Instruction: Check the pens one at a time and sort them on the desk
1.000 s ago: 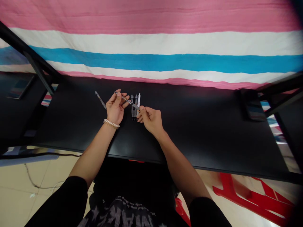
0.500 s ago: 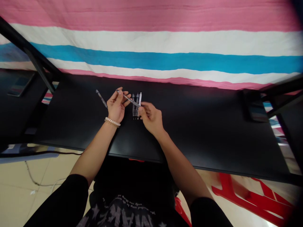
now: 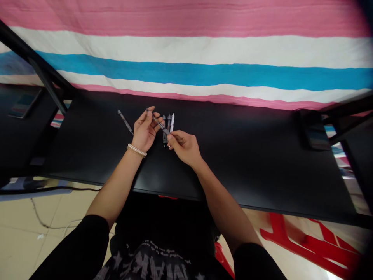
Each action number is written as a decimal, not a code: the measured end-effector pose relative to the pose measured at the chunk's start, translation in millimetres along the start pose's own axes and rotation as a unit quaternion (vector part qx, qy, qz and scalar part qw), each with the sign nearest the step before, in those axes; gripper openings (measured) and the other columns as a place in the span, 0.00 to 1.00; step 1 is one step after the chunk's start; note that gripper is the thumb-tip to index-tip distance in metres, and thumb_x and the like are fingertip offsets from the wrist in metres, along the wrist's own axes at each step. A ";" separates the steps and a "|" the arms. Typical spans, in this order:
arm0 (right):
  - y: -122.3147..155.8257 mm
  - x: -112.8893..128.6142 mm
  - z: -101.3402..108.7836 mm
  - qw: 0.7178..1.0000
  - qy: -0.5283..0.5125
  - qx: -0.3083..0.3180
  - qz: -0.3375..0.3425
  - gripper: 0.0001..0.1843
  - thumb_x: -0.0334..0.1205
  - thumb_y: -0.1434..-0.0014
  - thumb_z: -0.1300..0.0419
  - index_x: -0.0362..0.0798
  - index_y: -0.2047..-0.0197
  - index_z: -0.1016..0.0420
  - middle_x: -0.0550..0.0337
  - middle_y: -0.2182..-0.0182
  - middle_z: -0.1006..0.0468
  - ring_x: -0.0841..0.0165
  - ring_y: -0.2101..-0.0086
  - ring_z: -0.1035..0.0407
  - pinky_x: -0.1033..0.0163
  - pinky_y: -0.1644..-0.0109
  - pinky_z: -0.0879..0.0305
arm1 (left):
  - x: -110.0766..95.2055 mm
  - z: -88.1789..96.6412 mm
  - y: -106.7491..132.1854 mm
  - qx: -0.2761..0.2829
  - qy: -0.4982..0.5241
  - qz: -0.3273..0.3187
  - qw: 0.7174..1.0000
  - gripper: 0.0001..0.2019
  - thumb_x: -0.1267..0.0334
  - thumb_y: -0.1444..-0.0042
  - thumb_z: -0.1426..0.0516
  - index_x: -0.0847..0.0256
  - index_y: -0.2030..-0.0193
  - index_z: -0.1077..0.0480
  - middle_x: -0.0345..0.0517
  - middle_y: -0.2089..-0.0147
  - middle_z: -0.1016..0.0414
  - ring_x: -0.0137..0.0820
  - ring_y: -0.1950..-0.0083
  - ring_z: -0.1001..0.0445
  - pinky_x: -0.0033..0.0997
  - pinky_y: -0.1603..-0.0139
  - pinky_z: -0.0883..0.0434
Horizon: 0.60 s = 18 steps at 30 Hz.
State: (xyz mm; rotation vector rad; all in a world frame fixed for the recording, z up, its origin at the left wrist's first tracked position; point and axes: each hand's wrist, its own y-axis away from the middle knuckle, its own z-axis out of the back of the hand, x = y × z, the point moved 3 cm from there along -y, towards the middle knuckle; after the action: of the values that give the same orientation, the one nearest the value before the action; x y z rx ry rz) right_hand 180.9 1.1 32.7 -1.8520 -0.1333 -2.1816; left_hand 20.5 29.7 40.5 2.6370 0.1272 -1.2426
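Between my two hands a slim grey pen (image 3: 159,124) is held slantwise above the table. My left hand (image 3: 145,128) pinches its upper end between thumb and finger, the other fingers loosely spread. My right hand (image 3: 185,147) grips the lower end, with the tip hidden by the fingers. Just behind the held pen lie two dark pens (image 3: 168,117) and a white pen (image 3: 172,121) side by side, partly covered by it and my right hand. Another pen (image 3: 125,121) lies tilted on the table to the left of my left hand.
The black table (image 3: 247,163) stretches out to both sides. A dark phone-like object (image 3: 316,132) sits at its right end. A phone (image 3: 25,104) lies on a neighbouring surface at left. A striped cloth (image 3: 186,74) hangs behind, and a red stool (image 3: 309,243) stands below right.
My right hand has shifted slightly left and down with the pen's lower end, so the pen slopes more steeply. My left hand has moved a little to the right.
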 end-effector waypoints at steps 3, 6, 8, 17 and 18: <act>-0.8 4.9 5.3 0.997 0.054 -0.044 0.042 0.18 0.55 0.36 0.39 0.48 0.61 0.21 0.59 0.70 0.20 0.71 0.71 0.27 0.66 0.71 0.35 | -14.9 3.3 0.2 -0.008 0.058 0.047 0.997 0.11 0.55 0.34 0.41 0.58 0.65 0.29 0.32 0.78 0.38 0.19 0.81 0.38 0.20 0.78 0.35; -2.5 4.5 11.9 0.992 0.081 -0.080 0.051 0.16 0.51 0.34 0.42 0.48 0.64 0.22 0.60 0.72 0.22 0.72 0.73 0.30 0.66 0.71 0.37 | -33.8 14.5 0.5 -0.043 0.079 0.045 0.995 0.22 0.45 0.31 0.50 0.58 0.71 0.34 0.30 0.83 0.51 0.21 0.86 0.51 0.23 0.86 0.48; -3.4 3.1 14.6 0.990 0.093 -0.087 0.053 0.16 0.50 0.33 0.43 0.47 0.65 0.24 0.61 0.74 0.23 0.72 0.75 0.32 0.65 0.70 0.38 | -45.7 23.1 1.4 -0.063 0.086 0.027 0.994 0.24 0.46 0.29 0.56 0.57 0.72 0.36 0.30 0.84 0.54 0.22 0.86 0.55 0.23 0.86 0.52; -6.6 -6.4 14.8 0.987 0.139 -0.068 0.048 0.15 0.49 0.33 0.45 0.48 0.63 0.24 0.62 0.74 0.25 0.71 0.76 0.34 0.63 0.69 0.40 | -90.4 47.8 4.3 -0.105 0.096 -0.089 0.986 0.21 0.56 0.28 0.63 0.57 0.70 0.40 0.32 0.83 0.60 0.23 0.84 0.61 0.27 0.82 0.59; -7.3 -7.4 15.4 0.985 0.152 -0.068 0.050 0.14 0.48 0.33 0.45 0.48 0.61 0.24 0.62 0.74 0.25 0.71 0.75 0.34 0.62 0.67 0.39 | -91.4 50.8 1.5 -0.134 0.079 -0.093 0.983 0.20 0.54 0.28 0.63 0.57 0.69 0.41 0.32 0.82 0.57 0.23 0.84 0.59 0.27 0.81 0.58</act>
State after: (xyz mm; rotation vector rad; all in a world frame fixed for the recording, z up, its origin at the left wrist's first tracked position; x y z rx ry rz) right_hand 194.6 13.1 28.9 -1.5267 0.1720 -2.4201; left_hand -75.7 17.7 79.8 2.5259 0.5395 -0.9851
